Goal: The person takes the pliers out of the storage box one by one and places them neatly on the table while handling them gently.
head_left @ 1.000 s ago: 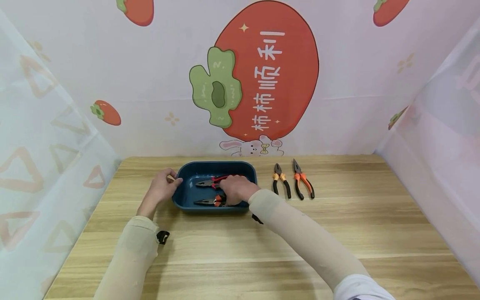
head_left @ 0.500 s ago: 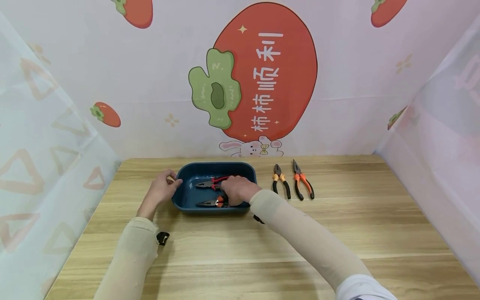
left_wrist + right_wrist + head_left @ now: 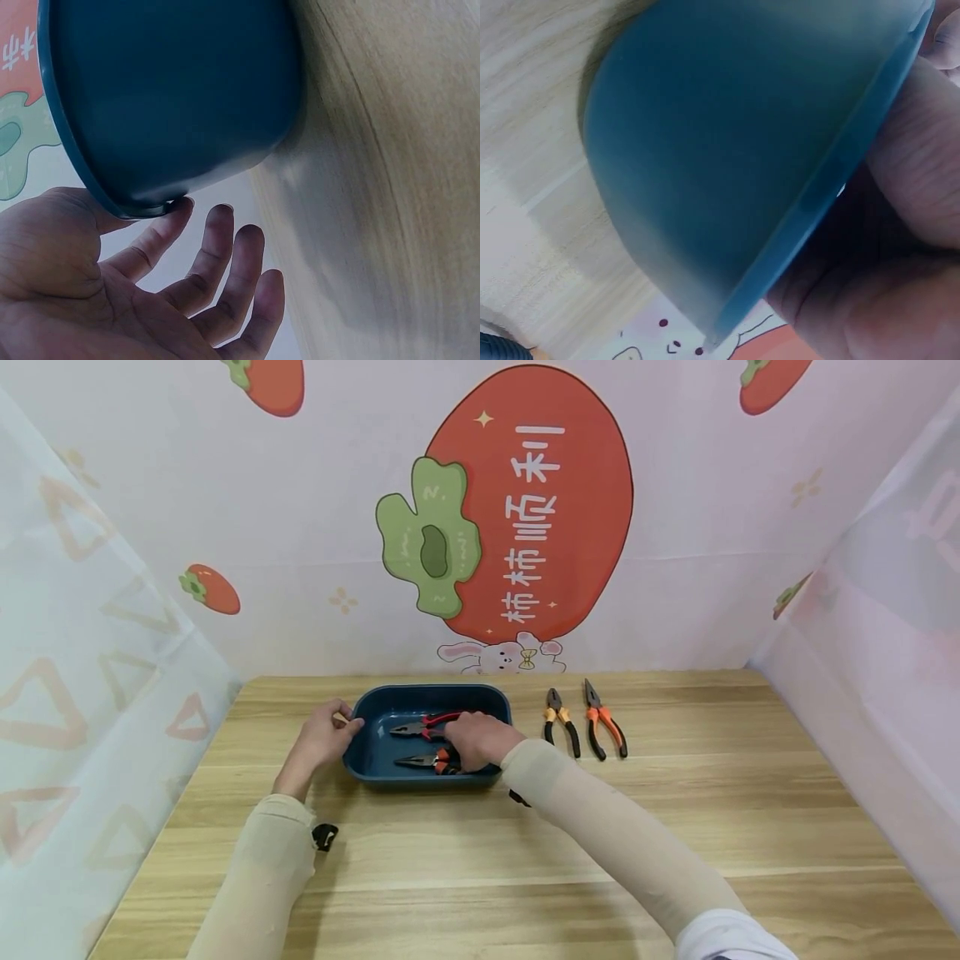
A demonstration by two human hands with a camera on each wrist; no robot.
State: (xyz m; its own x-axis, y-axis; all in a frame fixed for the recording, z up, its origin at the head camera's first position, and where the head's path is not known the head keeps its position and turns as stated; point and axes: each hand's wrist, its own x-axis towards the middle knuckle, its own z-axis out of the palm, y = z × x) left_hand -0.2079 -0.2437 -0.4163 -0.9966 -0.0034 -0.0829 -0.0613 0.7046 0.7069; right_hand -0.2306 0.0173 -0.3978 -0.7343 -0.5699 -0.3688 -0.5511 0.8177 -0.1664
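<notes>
A dark blue plastic basin (image 3: 420, 783) stands on the wooden table, with two pliers lying in it. My left hand (image 3: 322, 739) pinches its left rim between thumb and index finger; the other fingers (image 3: 244, 274) spread below, apart from the wall. Inside the basin, my right hand (image 3: 480, 742) holds the handles of the orange-and-black long-nose pliers (image 3: 422, 761), whose jaws point left. Behind these lie red-handled pliers (image 3: 411, 728), partly covered by that hand. In the right wrist view the basin wall (image 3: 727, 150) hides the right fingertips.
Right of the basin, yellow-and-black combination pliers (image 3: 561, 718) and orange-and-black long-nose pliers (image 3: 604, 722) lie side by side on the table (image 3: 465, 877), jaws toward the back. A printed backdrop (image 3: 300, 527) rises behind the table's far edge, with side sheets at both ends.
My right hand has shifted slightly right within the basin, and the orange-and-black long-nose pliers have slid right with it. The left hand keeps its place on the rim.
</notes>
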